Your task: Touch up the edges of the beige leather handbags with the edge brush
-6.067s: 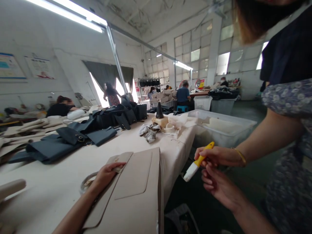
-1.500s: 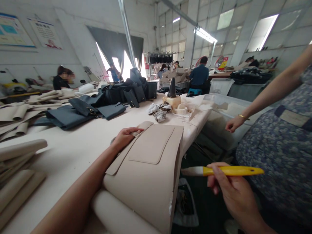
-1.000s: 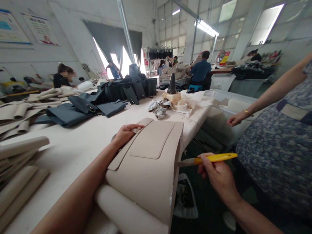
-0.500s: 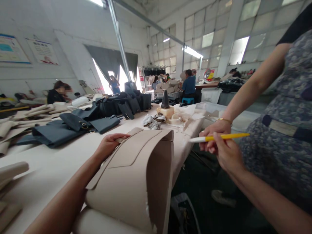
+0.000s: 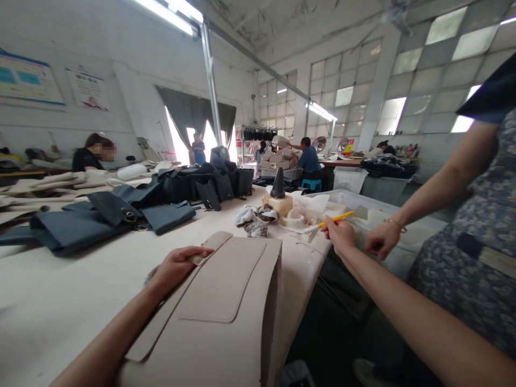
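Note:
My left hand (image 5: 174, 267) rests with curled fingers on the flap of a beige leather bag panel (image 5: 226, 301) that lies on the cream table (image 5: 80, 290) and bends down over its right edge. My right hand (image 5: 337, 234) is stretched out ahead and grips a yellow-handled brush (image 5: 328, 221). The brush's pale tip points left toward a pale round pot (image 5: 294, 219) near the table's far corner.
A co-worker in a floral dress stands at the right, a hand (image 5: 381, 240) with a gold bracelet by a clear plastic bin (image 5: 397, 223). Navy bag pieces (image 5: 121, 215), rags (image 5: 253, 217) and a black cone on a block (image 5: 278, 193) lie farther along. Other people work in the background.
My right hand has reached forward and away from me with the brush, from beside the panel's edge toward the pot at the far corner. My left hand has stayed on the flap.

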The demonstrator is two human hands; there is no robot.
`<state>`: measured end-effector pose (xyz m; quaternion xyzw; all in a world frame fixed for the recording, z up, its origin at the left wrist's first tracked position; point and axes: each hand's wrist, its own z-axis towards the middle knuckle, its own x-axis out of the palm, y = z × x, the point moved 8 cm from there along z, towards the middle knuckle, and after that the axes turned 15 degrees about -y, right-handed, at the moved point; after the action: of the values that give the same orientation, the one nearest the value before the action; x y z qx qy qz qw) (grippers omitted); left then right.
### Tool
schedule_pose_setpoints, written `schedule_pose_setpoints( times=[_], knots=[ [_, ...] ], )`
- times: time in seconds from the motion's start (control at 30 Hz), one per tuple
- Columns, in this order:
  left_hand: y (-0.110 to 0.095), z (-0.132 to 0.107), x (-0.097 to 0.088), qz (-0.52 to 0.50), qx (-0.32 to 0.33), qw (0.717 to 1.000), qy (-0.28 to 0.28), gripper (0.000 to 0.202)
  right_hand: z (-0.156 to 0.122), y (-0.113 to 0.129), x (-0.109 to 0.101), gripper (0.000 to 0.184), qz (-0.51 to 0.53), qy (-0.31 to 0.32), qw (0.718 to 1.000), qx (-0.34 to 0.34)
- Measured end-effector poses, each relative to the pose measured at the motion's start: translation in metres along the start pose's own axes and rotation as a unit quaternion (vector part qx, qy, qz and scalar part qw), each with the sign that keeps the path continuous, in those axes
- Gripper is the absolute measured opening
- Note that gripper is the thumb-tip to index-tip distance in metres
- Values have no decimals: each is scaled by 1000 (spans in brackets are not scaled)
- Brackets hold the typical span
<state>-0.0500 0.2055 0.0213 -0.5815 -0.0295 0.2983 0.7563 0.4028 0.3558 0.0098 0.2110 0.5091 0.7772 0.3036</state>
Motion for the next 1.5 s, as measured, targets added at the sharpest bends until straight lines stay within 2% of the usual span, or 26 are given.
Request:
schedule_pose_setpoints(
  times=[0.1, 0.17, 0.27, 0.37, 0.47, 0.57, 0.7, 0.77, 0.83, 0.9, 1.1, 1.27, 1.37, 1.5],
  knots=[
    [-1, 0, -1, 5, -6, 1000, 4, 40, 16, -17, 15, 36, -41, -23, 999, 11],
    [0, 1, -1, 7, -4, 1000, 4, 39, 20, -19, 25, 35, -54, -26, 998, 10],
    [2, 2, 1, 3, 7, 1000, 8, 37, 16, -12, 39, 36, -51, -6, 999, 3],
    [3, 1, 2, -1, 0, 1000, 6, 34, 10, -1, 37, 38, -36, 6, 999, 15],
    [2, -3, 1, 2, -21, 1000, -5, 33, -1, 11, 17, 31, -8, -1, 999, 52],
    [1, -6, 3, -1, -23, 1000, -13, 34, -29, 21, -14, 26, 42, 16, 993, 106],
    [3, -8, 6, -6, -14, 1000, -10, 34, -103, 34, -57, 29, 132, 128, 961, 205],
    [3, -9, 7, -5, -9, 1000, -8, 34, -143, 39, -79, 37, 150, 154, 947, 239],
    [0, -9, 7, -9, 0, 1000, -7, 33, -176, 42, -91, 40, 154, 181, 939, 249],
    [-3, -10, 7, -10, 13, 1000, -5, 32, -197, 46, -94, 39, 152, 207, 937, 238],
    [-5, -12, 8, 12, 27, 1000, -4, 36, -229, 62, -95, 39, 78, 287, 943, 147],
    [-2, -12, 8, 4, 25, 1000, -3, 39, -266, 62, -108, 45, -2, 362, 924, 124],
    [-1, -11, 8, 1, 29, 1000, -2, 39, -262, 62, -108, 44, -11, 342, 935, 97],
    [-1, -11, 8, -7, 32, 999, -1, 39, -228, 65, -96, 39, 1, 258, 965, 49]
  ],
)
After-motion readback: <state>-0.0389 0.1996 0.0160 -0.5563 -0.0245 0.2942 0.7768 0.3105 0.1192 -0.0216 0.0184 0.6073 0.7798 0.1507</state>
